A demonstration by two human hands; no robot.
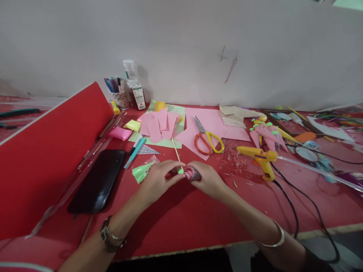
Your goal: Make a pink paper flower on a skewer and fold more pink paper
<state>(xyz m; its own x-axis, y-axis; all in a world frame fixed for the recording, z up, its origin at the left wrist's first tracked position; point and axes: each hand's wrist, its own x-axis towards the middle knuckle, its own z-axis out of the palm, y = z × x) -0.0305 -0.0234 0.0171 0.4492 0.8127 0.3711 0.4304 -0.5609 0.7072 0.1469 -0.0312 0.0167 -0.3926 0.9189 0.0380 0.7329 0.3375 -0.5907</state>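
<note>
My left hand [161,175] is closed in a pinch on a thin wooden stick [175,148] with a small bright green lump, like clay, [180,171] at its near end. Close against it, my right hand [208,177] is wrapped round a small rolled piece of pink paper [188,172] with a darker patterned side. The lump and the roll's open end nearly meet; I cannot tell if they touch. Beside my left hand lies a packet of green clay [141,172]. Scissors [208,138] with red and yellow handles lie beyond both hands.
A yellow hot glue gun [262,158] with a trailing black cord lies to the right, near several pink paper cones [268,136]. Cut pink strips [159,124] lie behind my hands. A black phone [98,181] and a red board [56,151] are at left; a bottle [136,90] stands behind.
</note>
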